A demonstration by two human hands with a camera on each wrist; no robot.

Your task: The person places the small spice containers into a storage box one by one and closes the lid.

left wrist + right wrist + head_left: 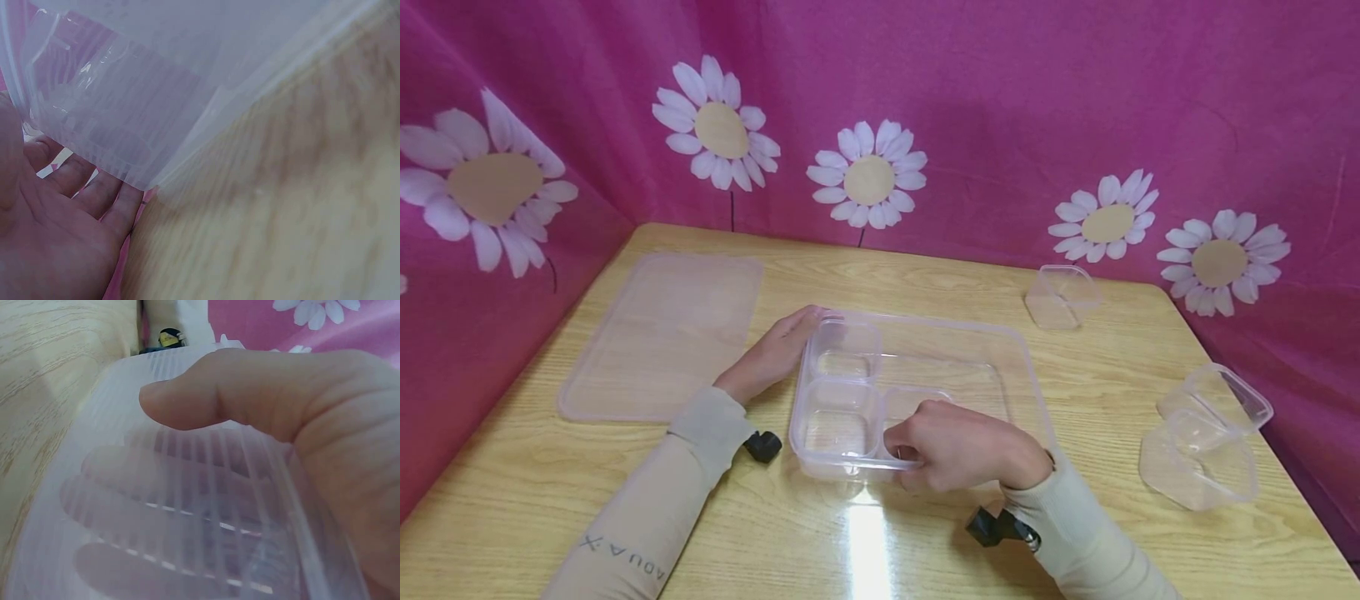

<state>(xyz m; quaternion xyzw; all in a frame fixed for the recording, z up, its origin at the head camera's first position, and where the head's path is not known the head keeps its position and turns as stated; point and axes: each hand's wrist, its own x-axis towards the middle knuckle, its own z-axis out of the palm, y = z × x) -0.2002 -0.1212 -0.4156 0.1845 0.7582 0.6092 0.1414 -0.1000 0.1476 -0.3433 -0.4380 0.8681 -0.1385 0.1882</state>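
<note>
A large clear plastic container sits on the wooden table. Two small clear cups, a back one and a front one, stand inside along its left side. Beside the front one is a third small cup, partly covered by my right hand. In the right wrist view the thumb lies outside a ribbed plastic wall, and the other fingers show through it from behind; that hand grips the wall. My left hand touches the large container's back left corner with loosely bent fingers.
A flat translucent lid lies at the left. One small clear cup stands at the back right, and two more, a tilted one and one before it, are by the right edge. Flowered pink cloth hangs behind.
</note>
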